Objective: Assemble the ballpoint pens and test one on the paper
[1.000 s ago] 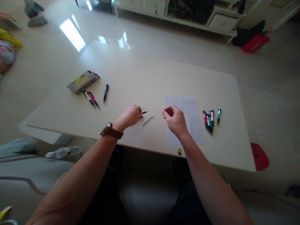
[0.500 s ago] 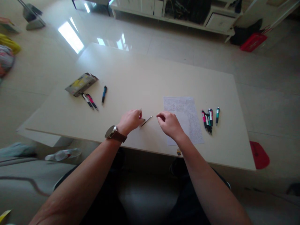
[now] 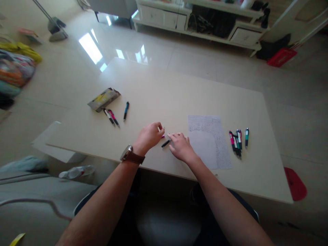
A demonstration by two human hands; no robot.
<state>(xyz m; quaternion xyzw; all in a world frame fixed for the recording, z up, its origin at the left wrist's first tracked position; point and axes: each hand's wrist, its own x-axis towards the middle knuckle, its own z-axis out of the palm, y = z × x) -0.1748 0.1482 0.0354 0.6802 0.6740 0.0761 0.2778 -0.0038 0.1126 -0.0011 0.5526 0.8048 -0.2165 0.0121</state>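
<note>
My left hand [image 3: 150, 135], with a watch [image 3: 126, 153] on its wrist, is closed around a small pink pen part [image 3: 163, 136]. Most of that part is hidden by the fingers. Just right of it, a short black pen piece [image 3: 165, 143] lies slanted on the table, its upper end reaching the fingers of my right hand [image 3: 180, 146]. Those fingers are stretched out low over the tabletop, thumb apart. Whether they touch the black piece I cannot tell. A sheet of handwritten paper [image 3: 222, 147] lies right of that hand.
Several pens [image 3: 236, 143] lie bunched right of the paper, with a teal pen [image 3: 246, 137] beside them. At the left of the table [image 3: 164, 92] are a grey and yellow box [image 3: 104, 99], a white pen [image 3: 109, 117], a pink pen [image 3: 113, 118] and a blue pen [image 3: 126, 111].
My right hand has moved closer to the left and gone from a pinch to stretched fingers. The thin dark rod between the hands no longer shows; a thicker black piece does. The view has shifted.
</note>
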